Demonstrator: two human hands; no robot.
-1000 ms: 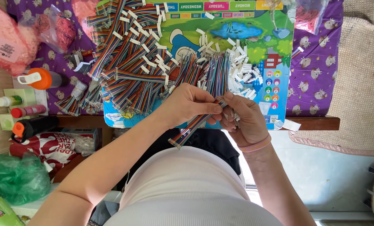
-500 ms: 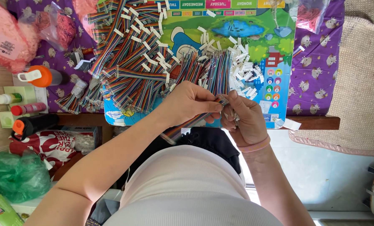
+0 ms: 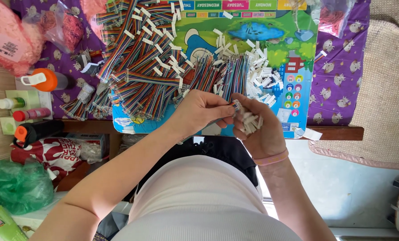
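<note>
The left hand (image 3: pixel 199 111) is pinching a rainbow ribbon cable (image 3: pixel 233 106) while the right hand (image 3: pixel 257 127) is cupping white connectors (image 3: pixel 248 121); finished cables (image 3: pixel 141 67) are piling on the far tabletop (image 3: pixel 338 67), loose connectors (image 3: pixel 262 78) remaining

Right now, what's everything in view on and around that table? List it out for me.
rainbow ribbon cables: many, multicoloured, heaped on the mat's left half
white connector housings: many, white, loose pile on the mat's right half
play mat: one, blue and green cartoon print, on the table
tablecloth: one, purple with small prints, under the mat
orange-capped bottle: one, at the table's left edge
pink bags: several, top left
green plastic bag: one, lower left on the floor
left hand: holds a ribbon cable end
right hand: holds several white housings, pink wristband
</note>
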